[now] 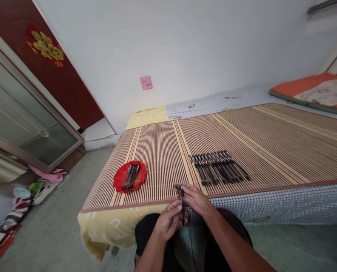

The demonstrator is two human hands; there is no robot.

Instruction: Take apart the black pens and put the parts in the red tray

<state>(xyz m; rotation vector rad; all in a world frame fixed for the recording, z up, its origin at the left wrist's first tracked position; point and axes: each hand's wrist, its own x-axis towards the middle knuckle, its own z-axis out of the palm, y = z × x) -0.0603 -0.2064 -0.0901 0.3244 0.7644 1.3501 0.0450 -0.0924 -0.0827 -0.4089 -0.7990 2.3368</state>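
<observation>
Centrally, the left hand [168,223] and right hand [196,199] both grip one dark pen [182,202] at the near edge of the bed [106,226]. A striped bamboo mat [270,132] covers it, bearing a red plate [117,180] and a row of pens [219,169]. A white wall [185,45] stands behind.

No legible txt in view. Pink sticky note [146,82] on white wall [214,45]: a few dark handwritten marks, too small to read; gold emblem [46,47] on dark red door panel [80,98]: shaped like a decorative character, strokes too blurred to make out. Dark pen [182,198] held btw left hand [168,223] & right hand [197,200]: any print on barrel too small to tell.
</observation>
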